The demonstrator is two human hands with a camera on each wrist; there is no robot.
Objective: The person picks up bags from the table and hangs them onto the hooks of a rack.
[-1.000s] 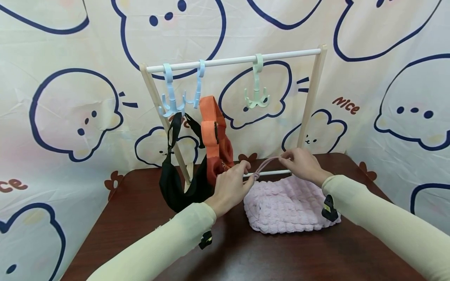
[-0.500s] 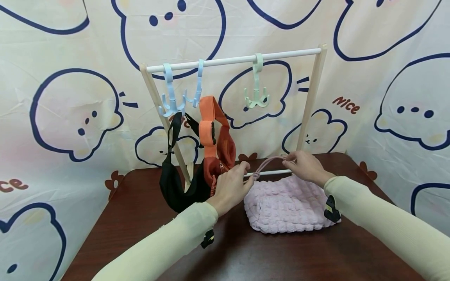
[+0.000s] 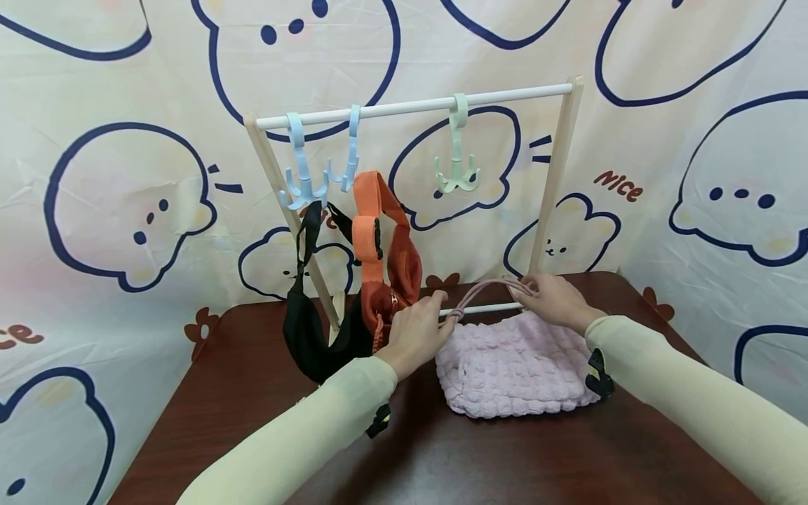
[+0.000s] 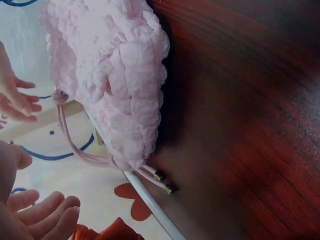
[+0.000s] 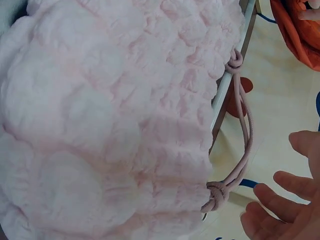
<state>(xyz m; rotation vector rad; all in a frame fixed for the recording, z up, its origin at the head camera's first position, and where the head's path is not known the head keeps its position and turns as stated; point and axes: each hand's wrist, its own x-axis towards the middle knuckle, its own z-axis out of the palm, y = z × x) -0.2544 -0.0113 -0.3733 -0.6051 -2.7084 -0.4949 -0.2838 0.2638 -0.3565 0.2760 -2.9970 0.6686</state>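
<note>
A pale pink puffy quilted handbag [image 3: 514,368] rests on the table, its knotted cord handle [image 3: 485,286] arching up at the back. Beside the handle's left end is my left hand [image 3: 413,333]; the left wrist view shows its fingers [image 4: 50,215] extended, apart from the cord. My right hand [image 3: 555,300] hovers by the handle's right end. In the right wrist view its fingers [image 5: 280,202] are spread, with a gap between them and the cord [image 5: 246,135]. Neither hand holds anything. Two metal-tipped cord ends [image 4: 164,181] lie on the table at the bag's side.
Behind stands a rack with a white top rail [image 3: 410,107]. Two blue hooks [image 3: 303,175] and a green hook [image 3: 457,161] hang from it. At left, a black bag [image 3: 318,351] and an orange bag [image 3: 379,294] hang close to my left forearm. A patterned cloth backs the table.
My right hand has moved slightly right along the cord handle and away from its top. The left hand stays nearly in place. The orange bag has swung a little; the whole view has shifted slightly.
</note>
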